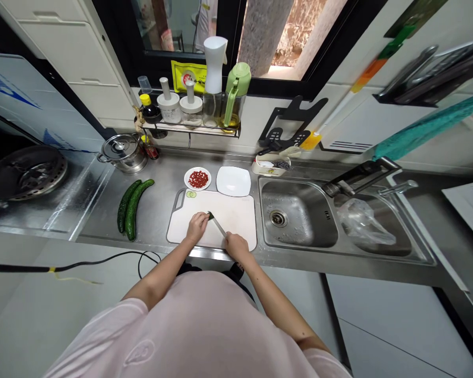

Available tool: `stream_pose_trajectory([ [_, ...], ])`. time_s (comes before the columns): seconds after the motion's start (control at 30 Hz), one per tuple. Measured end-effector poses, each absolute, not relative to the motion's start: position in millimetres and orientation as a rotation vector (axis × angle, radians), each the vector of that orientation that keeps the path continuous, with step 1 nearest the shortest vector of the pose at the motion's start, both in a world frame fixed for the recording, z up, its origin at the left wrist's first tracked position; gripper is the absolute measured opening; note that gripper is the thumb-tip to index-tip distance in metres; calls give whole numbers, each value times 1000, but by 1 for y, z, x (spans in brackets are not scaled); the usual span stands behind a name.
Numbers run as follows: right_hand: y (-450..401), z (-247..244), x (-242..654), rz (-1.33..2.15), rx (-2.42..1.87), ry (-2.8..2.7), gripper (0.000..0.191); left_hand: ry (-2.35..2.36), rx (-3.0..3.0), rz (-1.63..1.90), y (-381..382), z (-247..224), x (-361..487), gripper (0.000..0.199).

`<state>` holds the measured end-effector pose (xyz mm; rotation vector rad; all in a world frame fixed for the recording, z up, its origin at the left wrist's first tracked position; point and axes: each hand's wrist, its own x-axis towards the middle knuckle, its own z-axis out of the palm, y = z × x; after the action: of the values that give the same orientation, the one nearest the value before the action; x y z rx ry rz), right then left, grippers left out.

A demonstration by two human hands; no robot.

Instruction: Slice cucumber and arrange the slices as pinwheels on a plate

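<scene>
My right hand (237, 245) is closed round the handle of a knife (219, 227), whose blade points up and left across the white cutting board (240, 220). At the blade's tip lies a small dark green cucumber piece (210, 215). The fingers of my left hand (197, 227) are bent together against this piece, which is partly hidden. Pale green cucumber slices (191, 194) rest at the board's upper left. Left of the board, two whole cucumbers (133, 209) lie side by side on the steel counter.
Behind the board stand a plate of chopped red pieces (198, 179) and a white plate (233, 181). A double sink (299, 210) is on the right, a lidded pot (124, 152) at the back left. A rack (189, 127) of bottles and jars hangs above.
</scene>
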<state>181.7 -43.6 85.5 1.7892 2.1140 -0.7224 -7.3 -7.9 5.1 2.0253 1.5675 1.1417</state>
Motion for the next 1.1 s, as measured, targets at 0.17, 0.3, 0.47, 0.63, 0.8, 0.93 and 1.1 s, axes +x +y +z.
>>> stream_pose_trajectory([
  [0.17, -44, 84, 184, -750, 1813, 2101, 27, 1572, 1974, 1143, -7, 8, -7, 20],
  [0.3, -44, 85, 186, -762, 1814, 2117, 28, 1571, 1912, 1151, -6, 11, -5, 19],
  [0.47, -46, 89, 186, -706, 1825, 2131, 28, 1618, 1852, 1101, -2, 16, -4, 18],
  [0.63, -45, 97, 185, -628, 1874, 2098, 32, 1633, 1824, 1067, 0, 18, -5, 18],
  [0.8, -42, 100, 190, -593, 1940, 2091, 34, 1648, 1802, 1086, -2, 16, -5, 18],
  [0.93, -44, 99, 194, -536, 2035, 2103, 35, 1641, 1749, 1118, -3, 14, -5, 16],
  [1.1, -43, 102, 198, -476, 2071, 2142, 38, 1674, 1584, 1221, -3, 15, -3, 17],
])
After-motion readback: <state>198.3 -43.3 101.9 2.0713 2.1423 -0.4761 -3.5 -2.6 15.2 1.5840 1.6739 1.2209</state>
